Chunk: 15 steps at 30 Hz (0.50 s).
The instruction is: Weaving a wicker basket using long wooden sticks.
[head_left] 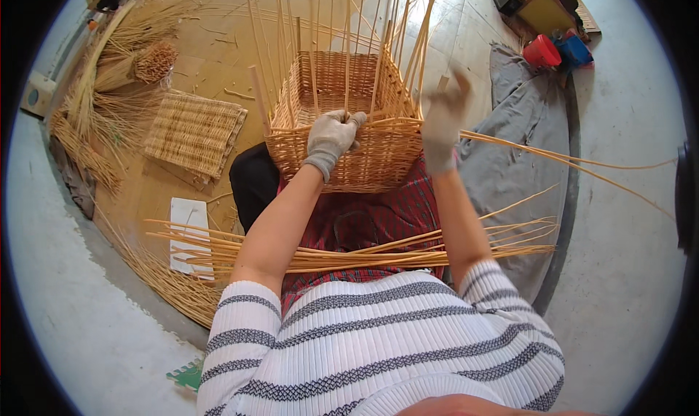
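Observation:
A wicker basket (364, 150) rests on my lap, with tall upright stakes (348, 45) rising from its woven walls. My left hand (333, 138), in a pale grey work glove, is closed on the near wall's rim, with its thumb over the top edge. At the basket's right corner my right hand (444, 121), also gloved, is raised and smeared by motion. What its fingers do is unclear. Long loose weaving rods (568, 160) stretch out to the right from beside that hand; whether it holds them does not show.
A bundle of rods (349, 259) lies across my lap under my forearms. To the left are woven panels (195, 133), a white sheet (189, 234) and heaps of cane (135, 66). Grey cloth (510, 190) covers the floor at right; a red bucket (542, 52) stands beyond.

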Each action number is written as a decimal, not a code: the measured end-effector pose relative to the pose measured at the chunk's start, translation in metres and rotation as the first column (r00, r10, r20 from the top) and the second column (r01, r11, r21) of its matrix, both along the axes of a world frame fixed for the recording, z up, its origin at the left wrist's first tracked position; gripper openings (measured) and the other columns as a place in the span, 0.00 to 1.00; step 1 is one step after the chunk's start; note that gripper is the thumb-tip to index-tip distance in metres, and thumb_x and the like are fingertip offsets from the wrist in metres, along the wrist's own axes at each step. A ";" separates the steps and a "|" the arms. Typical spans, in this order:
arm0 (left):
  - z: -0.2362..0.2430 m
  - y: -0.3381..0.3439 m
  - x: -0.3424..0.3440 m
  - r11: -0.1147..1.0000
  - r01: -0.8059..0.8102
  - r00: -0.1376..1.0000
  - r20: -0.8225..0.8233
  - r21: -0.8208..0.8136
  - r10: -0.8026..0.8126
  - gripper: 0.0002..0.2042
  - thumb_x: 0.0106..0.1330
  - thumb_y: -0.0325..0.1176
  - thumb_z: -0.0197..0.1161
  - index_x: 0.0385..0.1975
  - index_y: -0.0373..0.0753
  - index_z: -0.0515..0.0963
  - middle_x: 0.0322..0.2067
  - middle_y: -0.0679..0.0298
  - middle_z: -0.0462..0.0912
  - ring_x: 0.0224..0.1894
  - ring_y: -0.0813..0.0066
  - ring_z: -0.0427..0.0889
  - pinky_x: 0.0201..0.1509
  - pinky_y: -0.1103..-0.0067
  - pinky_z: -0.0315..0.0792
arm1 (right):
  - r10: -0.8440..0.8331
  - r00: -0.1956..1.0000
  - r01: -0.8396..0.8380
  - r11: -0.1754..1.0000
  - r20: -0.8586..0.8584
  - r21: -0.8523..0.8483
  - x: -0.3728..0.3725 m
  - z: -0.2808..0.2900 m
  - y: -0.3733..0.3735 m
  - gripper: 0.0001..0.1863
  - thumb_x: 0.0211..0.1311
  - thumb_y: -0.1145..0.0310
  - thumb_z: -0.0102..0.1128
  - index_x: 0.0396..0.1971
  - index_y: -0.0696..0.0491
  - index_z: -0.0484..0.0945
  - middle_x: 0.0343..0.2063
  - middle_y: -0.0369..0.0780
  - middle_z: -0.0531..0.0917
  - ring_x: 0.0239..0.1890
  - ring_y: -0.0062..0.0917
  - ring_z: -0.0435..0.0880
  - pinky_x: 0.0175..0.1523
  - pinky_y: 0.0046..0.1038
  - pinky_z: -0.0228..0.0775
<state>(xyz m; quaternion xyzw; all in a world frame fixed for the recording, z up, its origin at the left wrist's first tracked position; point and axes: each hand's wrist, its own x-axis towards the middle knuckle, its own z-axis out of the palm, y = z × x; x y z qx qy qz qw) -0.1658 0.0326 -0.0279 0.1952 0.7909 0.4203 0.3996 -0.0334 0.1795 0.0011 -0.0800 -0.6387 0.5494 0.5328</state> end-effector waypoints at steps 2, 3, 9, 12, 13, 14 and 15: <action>-0.001 0.010 -0.001 1.000 0.001 1.000 0.012 0.018 -0.001 0.19 0.71 0.51 0.58 0.38 0.39 0.81 0.23 0.61 0.85 0.20 0.76 0.84 0.26 0.77 0.78 | -0.048 0.975 0.017 0.990 -0.218 -0.140 0.051 -0.071 0.007 0.19 0.72 0.73 0.50 0.60 0.51 0.62 0.33 0.39 0.81 0.32 0.23 0.80 0.39 0.28 0.77; -0.006 0.010 -0.002 0.972 -0.030 0.993 0.119 0.233 0.002 0.18 0.69 0.51 0.62 0.39 0.39 0.81 0.26 0.61 0.85 0.19 0.75 0.83 0.27 0.78 0.77 | 0.042 0.931 -0.134 0.964 -0.363 -0.232 0.065 -0.088 0.008 0.13 0.75 0.71 0.47 0.55 0.50 0.63 0.33 0.41 0.82 0.35 0.22 0.82 0.40 0.30 0.76; 0.028 0.031 -0.004 0.997 -0.050 0.934 -0.352 0.051 0.065 0.18 0.65 0.50 0.69 0.36 0.40 0.78 0.30 0.61 0.85 0.29 0.75 0.81 0.36 0.75 0.74 | -0.096 0.993 0.106 0.978 0.063 -0.180 0.049 -0.018 -0.050 0.07 0.79 0.64 0.43 0.48 0.50 0.65 0.30 0.40 0.82 0.31 0.25 0.82 0.28 0.21 0.71; -0.010 0.030 -0.006 0.880 -0.211 0.948 -0.131 0.426 0.290 0.15 0.67 0.46 0.67 0.40 0.41 0.77 0.32 0.61 0.85 0.30 0.72 0.81 0.36 0.75 0.75 | -0.111 0.921 0.275 0.866 0.374 -0.419 0.083 -0.008 -0.012 0.06 0.74 0.70 0.53 0.46 0.49 0.70 0.34 0.40 0.85 0.35 0.25 0.87 0.19 0.17 0.65; -0.006 0.026 0.001 0.836 -0.208 0.822 -0.373 0.509 0.431 0.12 0.71 0.40 0.64 0.46 0.41 0.75 0.35 0.60 0.85 0.29 0.72 0.82 0.36 0.72 0.76 | -0.239 0.931 0.333 0.866 0.276 -0.373 0.092 -0.003 0.001 0.08 0.72 0.74 0.55 0.47 0.49 0.69 0.35 0.40 0.85 0.34 0.24 0.87 0.19 0.17 0.64; 0.000 0.034 0.007 0.839 -0.187 0.834 -0.369 0.511 0.410 0.12 0.71 0.40 0.64 0.46 0.41 0.75 0.35 0.60 0.85 0.29 0.72 0.82 0.36 0.72 0.76 | -0.358 0.918 0.395 0.858 0.170 -0.329 0.098 0.001 0.011 0.12 0.70 0.77 0.57 0.48 0.49 0.69 0.36 0.40 0.86 0.34 0.23 0.87 0.19 0.17 0.64; 0.017 0.039 0.021 0.799 -0.034 0.867 -0.380 0.600 0.322 0.12 0.72 0.38 0.62 0.49 0.40 0.74 0.36 0.60 0.84 0.28 0.72 0.83 0.34 0.72 0.77 | -0.374 0.909 0.415 0.849 0.183 -0.327 0.104 0.005 0.013 0.12 0.70 0.77 0.57 0.48 0.49 0.69 0.36 0.40 0.86 0.34 0.23 0.87 0.19 0.17 0.64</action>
